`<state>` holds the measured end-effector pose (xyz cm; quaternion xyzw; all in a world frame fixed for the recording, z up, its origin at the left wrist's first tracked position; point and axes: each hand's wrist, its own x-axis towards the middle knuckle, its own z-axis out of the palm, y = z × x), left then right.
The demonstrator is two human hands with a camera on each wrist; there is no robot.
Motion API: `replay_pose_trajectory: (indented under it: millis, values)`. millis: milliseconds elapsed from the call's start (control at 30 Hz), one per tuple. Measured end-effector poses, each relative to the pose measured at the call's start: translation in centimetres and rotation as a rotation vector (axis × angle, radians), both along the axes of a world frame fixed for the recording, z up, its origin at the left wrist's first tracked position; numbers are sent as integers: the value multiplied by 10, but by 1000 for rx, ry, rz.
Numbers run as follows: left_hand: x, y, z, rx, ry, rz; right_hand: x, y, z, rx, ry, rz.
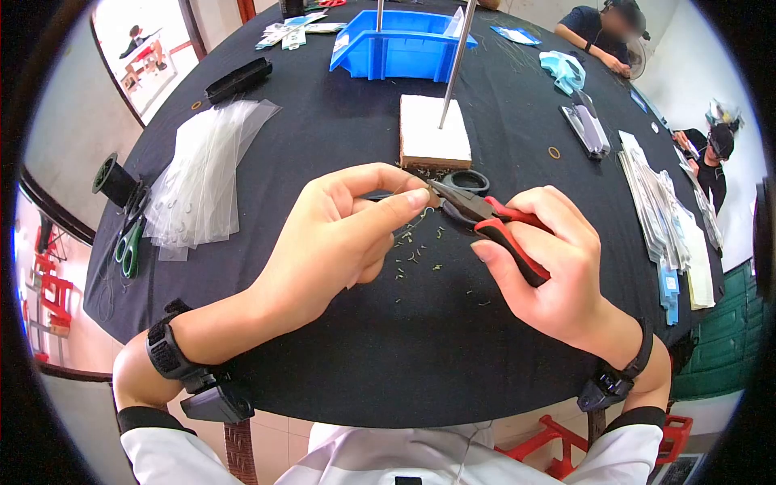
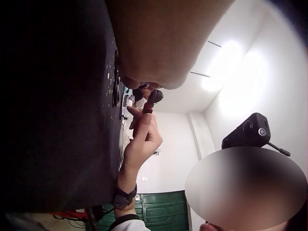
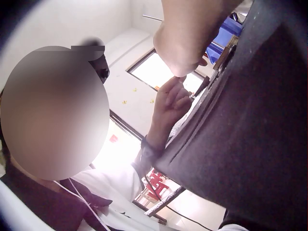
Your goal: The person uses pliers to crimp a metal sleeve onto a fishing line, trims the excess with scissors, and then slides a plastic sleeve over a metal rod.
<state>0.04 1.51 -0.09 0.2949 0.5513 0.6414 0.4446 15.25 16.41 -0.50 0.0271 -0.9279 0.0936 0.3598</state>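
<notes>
In the head view my left hand [image 1: 335,230] pinches a small brownish piece [image 1: 433,199] between thumb and index finger; its exact kind I cannot tell. My right hand [image 1: 562,255] grips pliers [image 1: 517,246] with red and black handles. The metal tips of the pliers meet the small piece at the left fingertips. Just beyond lie scissors with black ring handles [image 1: 477,176], partly covered by the pliers and the left hand. Tiny green clippings [image 1: 415,252] are scattered on the black cloth below. In both wrist views the hands largely hide the piece.
A white-topped block [image 1: 435,133] with an upright metal rod [image 1: 457,69] stands behind the hands, before a blue bin [image 1: 412,61]. Clear plastic sleeves [image 1: 202,182], green-handled scissors [image 1: 129,246] and a black spool [image 1: 115,182] lie left. A stapler [image 1: 588,128] and packets [image 1: 653,210] lie right.
</notes>
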Motion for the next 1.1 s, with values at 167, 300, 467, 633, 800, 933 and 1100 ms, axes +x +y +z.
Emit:
replay_pose_trajectory:
  millis: [167, 300, 467, 633, 800, 933, 1100]
  values:
    - [-1, 0, -2, 7, 83, -64, -1, 1, -1, -6, 32, 3]
    - [-3, 1, -5, 23, 189, -100, 0, 1, 0, -13, 47, -11]
    - [-2, 0, -3, 25, 219, -127, 0, 1, -3, -74, 32, -24]
    - [-2, 0, -6, 63, 245, -149, 0, -1, -3, -183, -11, -7]
    - [-3, 1, -5, 52, 350, -165, 0, 2, 0, -164, -17, -19]
    - [-2, 0, 0, 15, 409, -175, 0, 4, 0, -149, -13, -22]
    - [-2, 0, -4, 30, 470, -149, -1, 4, 0, -141, -8, -22]
